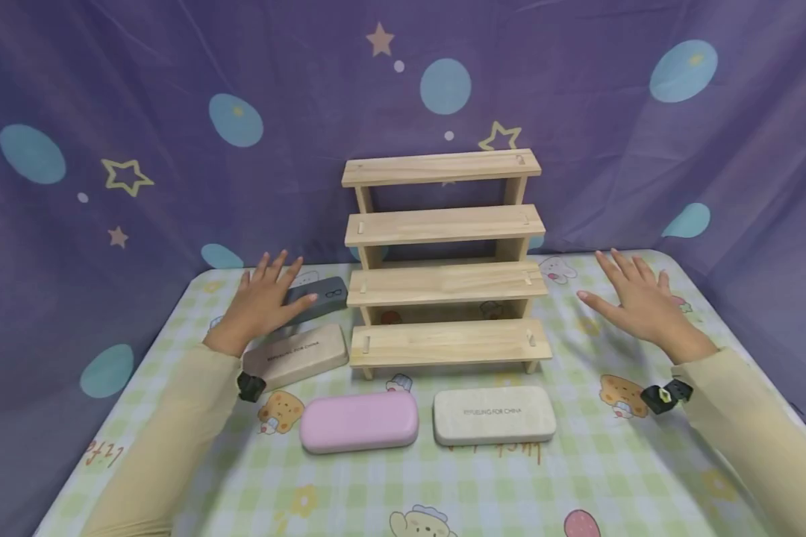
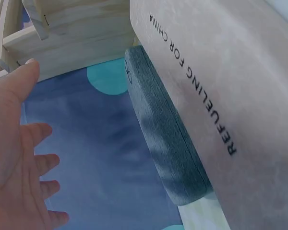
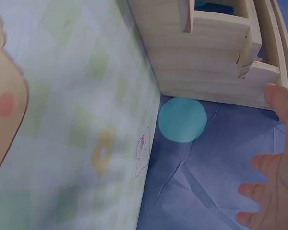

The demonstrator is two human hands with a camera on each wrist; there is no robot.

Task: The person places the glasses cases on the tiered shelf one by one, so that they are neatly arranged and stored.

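My left hand point(image 1: 258, 302), fingers spread, hovers at the left over a dark grey glasses case point(image 1: 319, 300) and a beige glasses case point(image 1: 298, 356) lettered "REFUELING FOR CHINA". The left wrist view shows nothing in its grasp. On the right, my right hand point(image 1: 641, 306) is held out with fingers spread, apart from the shelf and holding nothing. Between the hands stands a four-step wooden display shelf point(image 1: 448, 341), its steps bare. In front of it lie a pink glasses case point(image 1: 360, 423) and an off-white glasses case point(image 1: 494, 416), side by side.
A checked tablecloth point(image 1: 242, 485) with cartoon prints covers the table. Behind the shelf hangs a purple curtain point(image 1: 309, 67) with stars and blue spots, close to the table's back edge. Dark bands with small devices point(image 1: 667, 395) sit on both wrists.
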